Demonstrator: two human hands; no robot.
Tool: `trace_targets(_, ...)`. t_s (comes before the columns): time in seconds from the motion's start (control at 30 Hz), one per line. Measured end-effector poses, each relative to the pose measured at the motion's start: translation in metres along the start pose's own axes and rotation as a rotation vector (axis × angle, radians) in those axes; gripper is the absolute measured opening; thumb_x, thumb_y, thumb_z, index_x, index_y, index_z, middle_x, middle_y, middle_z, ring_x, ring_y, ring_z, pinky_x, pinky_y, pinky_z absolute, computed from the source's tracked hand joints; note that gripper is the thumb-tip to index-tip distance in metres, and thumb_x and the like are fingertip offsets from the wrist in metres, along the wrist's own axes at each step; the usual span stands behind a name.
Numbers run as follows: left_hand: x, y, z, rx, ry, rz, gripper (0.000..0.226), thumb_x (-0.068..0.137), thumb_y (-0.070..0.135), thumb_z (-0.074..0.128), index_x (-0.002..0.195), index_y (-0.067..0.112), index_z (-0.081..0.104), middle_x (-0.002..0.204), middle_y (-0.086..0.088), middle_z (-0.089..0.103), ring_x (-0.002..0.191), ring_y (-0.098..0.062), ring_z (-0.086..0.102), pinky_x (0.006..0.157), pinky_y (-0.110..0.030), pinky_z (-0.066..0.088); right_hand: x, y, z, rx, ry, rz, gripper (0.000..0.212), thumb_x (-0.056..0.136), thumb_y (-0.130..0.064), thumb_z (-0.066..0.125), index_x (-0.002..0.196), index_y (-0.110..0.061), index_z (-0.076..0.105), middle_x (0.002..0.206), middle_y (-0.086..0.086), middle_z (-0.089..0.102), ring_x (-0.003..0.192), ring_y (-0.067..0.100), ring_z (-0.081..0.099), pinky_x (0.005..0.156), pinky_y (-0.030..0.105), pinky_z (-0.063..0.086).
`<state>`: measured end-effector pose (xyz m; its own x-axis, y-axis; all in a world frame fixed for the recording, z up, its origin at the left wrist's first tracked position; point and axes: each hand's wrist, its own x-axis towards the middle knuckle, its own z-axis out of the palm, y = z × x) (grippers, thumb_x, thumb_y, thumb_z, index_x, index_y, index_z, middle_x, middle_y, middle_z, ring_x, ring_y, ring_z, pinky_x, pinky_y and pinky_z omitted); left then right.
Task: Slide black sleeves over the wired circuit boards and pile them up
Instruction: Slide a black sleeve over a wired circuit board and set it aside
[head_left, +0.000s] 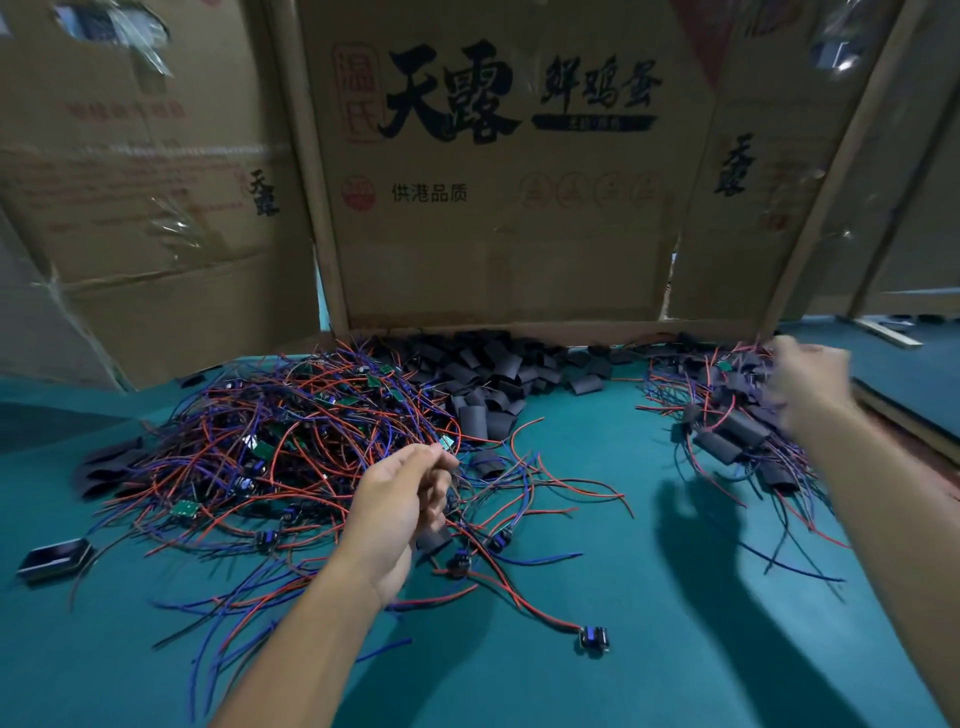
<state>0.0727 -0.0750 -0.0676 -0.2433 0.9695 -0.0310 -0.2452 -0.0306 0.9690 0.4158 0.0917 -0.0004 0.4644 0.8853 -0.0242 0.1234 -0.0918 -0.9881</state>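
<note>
A big tangle of red and blue wired circuit boards (270, 447) lies on the left of the green table. Behind it, a heap of loose black sleeves (498, 374) rests against the cardboard. At the right sits a pile of sleeved boards (727, 431) with wires trailing out. My left hand (405, 509) is pinched on a small green circuit board (447, 443) and its wires at the tangle's right edge. My right hand (805, 379) is blurred above the sleeved pile; whether it holds anything is unclear.
Upright cardboard panels (509, 208) wall off the back of the table (597, 519). A dark phone-like slab (54, 558) lies at the left edge. A single blue component on a red wire (595, 638) lies near the front. Flat boards (904, 410) edge the right side.
</note>
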Motion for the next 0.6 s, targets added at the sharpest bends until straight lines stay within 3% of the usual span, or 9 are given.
trace_targets(0.03, 0.001, 0.000, -0.001, -0.017, 0.020, 0.019, 0.027, 0.103, 0.019, 0.047, 0.085, 0.005, 0.062, 0.059, 0.000, 0.046, 0.049, -0.012, 0.032, 0.044, -0.024, 0.027, -0.025, 0.007, 0.016, -0.102, -0.077, -0.137, 0.012, 0.090, -0.018, 0.057, 0.079, -0.014, 0.054, 0.066, 0.010, 0.045, 0.045, 0.016, 0.042, 0.041, 0.022, 0.030)
trace_targets(0.1, 0.004, 0.000, -0.002, -0.034, 0.075, 0.058, 0.028, 0.103, 0.017, 0.048, 0.083, 0.005, 0.062, 0.057, 0.000, 0.045, 0.047, -0.011, 0.030, 0.042, -0.023, 0.024, -0.090, 0.029, 0.057, -0.314, -0.433, -0.433, 0.014, 0.089, -0.020, 0.065, 0.077, -0.018, 0.060, 0.068, -0.001, 0.056, 0.057, 0.013, 0.049, 0.051, 0.024, 0.039)
trace_targets(0.17, 0.007, -0.001, -0.005, 0.003, 0.159, 0.100, 0.027, 0.102, 0.016, 0.048, 0.080, 0.006, 0.061, 0.055, 0.002, 0.044, 0.044, -0.009, 0.029, 0.040, -0.022, 0.021, -0.155, 0.056, 0.092, -0.574, -0.786, -0.713, 0.009, 0.088, -0.027, 0.068, 0.081, -0.026, 0.064, 0.071, -0.012, 0.058, 0.064, 0.006, 0.050, 0.062, 0.019, 0.040)
trace_targets(0.2, 0.008, -0.001, -0.008, 0.044, 0.209, 0.123, 0.027, 0.102, 0.015, 0.049, 0.079, 0.006, 0.061, 0.054, 0.003, 0.044, 0.043, -0.009, 0.028, 0.040, -0.021, 0.021, -0.178, 0.065, 0.104, -0.660, -0.877, -0.810, 0.008, 0.088, -0.032, 0.067, 0.083, -0.026, 0.063, 0.072, -0.012, 0.057, 0.067, 0.006, 0.050, 0.065, 0.022, 0.041)
trace_targets(0.27, 0.012, 0.000, -0.018, 0.165, 0.312, 0.173, 0.027, 0.101, 0.016, 0.050, 0.079, 0.006, 0.061, 0.056, 0.002, 0.042, 0.044, -0.010, 0.028, 0.044, -0.024, 0.022, -0.202, 0.075, 0.123, -0.722, -0.889, -0.855, 0.020, 0.087, -0.044, 0.062, 0.087, -0.025, 0.060, 0.076, -0.010, 0.059, 0.075, 0.014, 0.054, 0.070, 0.030, 0.046)
trace_targets(0.4, 0.018, 0.000, -0.035, 0.356, 0.437, 0.250, 0.027, 0.099, 0.020, 0.051, 0.077, 0.009, 0.063, 0.056, 0.002, 0.039, 0.045, -0.012, 0.027, 0.051, -0.030, 0.024, -0.222, 0.072, 0.155, -0.955, -0.580, -0.819, 0.063, 0.074, -0.082, 0.044, 0.087, -0.021, 0.052, 0.089, 0.006, 0.066, 0.085, 0.030, 0.062, 0.066, 0.036, 0.042)
trace_targets(0.5, 0.018, -0.002, -0.037, 0.440, 0.419, 0.257, 0.028, 0.100, 0.025, 0.051, 0.076, 0.017, 0.064, 0.049, 0.005, 0.036, 0.042, -0.013, 0.024, 0.052, -0.033, 0.024, -0.231, 0.069, 0.173, -1.003, -0.513, -0.870, 0.056, 0.077, -0.072, 0.050, 0.085, -0.017, 0.055, 0.091, 0.011, 0.066, 0.087, 0.035, 0.066, 0.062, 0.036, 0.036)
trace_targets(0.6, 0.019, -0.003, -0.039, 0.488, 0.405, 0.258, 0.028, 0.101, 0.029, 0.051, 0.078, 0.019, 0.064, 0.050, 0.004, 0.036, 0.042, -0.013, 0.023, 0.053, -0.035, 0.028, -0.221, 0.064, 0.174, -0.979, -0.581, -0.757, 0.043, 0.076, -0.059, 0.050, 0.075, -0.016, 0.054, 0.075, 0.010, 0.056, 0.077, 0.035, 0.061, 0.063, 0.035, 0.040)
